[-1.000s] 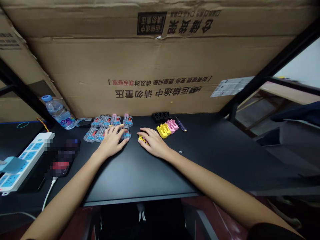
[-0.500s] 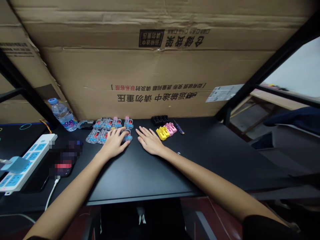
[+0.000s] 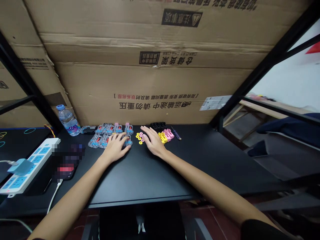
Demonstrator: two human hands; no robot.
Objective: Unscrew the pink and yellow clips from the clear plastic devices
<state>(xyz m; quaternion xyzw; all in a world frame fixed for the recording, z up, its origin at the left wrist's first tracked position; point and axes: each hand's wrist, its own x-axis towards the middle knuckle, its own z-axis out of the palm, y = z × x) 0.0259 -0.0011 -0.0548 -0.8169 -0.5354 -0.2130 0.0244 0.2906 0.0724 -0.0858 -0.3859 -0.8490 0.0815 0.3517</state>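
Note:
My left hand (image 3: 115,147) rests with fingers spread over the front row of clear plastic parts (image 3: 94,141), which show blue and red pieces inside. Some of these parts are hidden under its fingers. My right hand (image 3: 153,143) is open and tilted on its side, thumb apart, and I see nothing held in it. Just left of its thumb lies a loose group of small yellow and pink rings (image 3: 140,142). Yellow plastic parts (image 3: 163,137) and pink plastic parts (image 3: 169,134) sit right of that hand, with black plastic parts (image 3: 158,126) behind.
A screwdriver (image 3: 176,132) lies right of the pink parts. To the left stand a water bottle (image 3: 68,120), a white power strip (image 3: 32,166) and a phone (image 3: 67,163) on a charging cable. A cardboard wall (image 3: 160,80) closes the back of the black table (image 3: 140,181).
My right hand has lifted off flat and turned on its side, shifting slightly right. The small yellow and pink rings now show beside it. My head view has tilted up; my left hand stays put.

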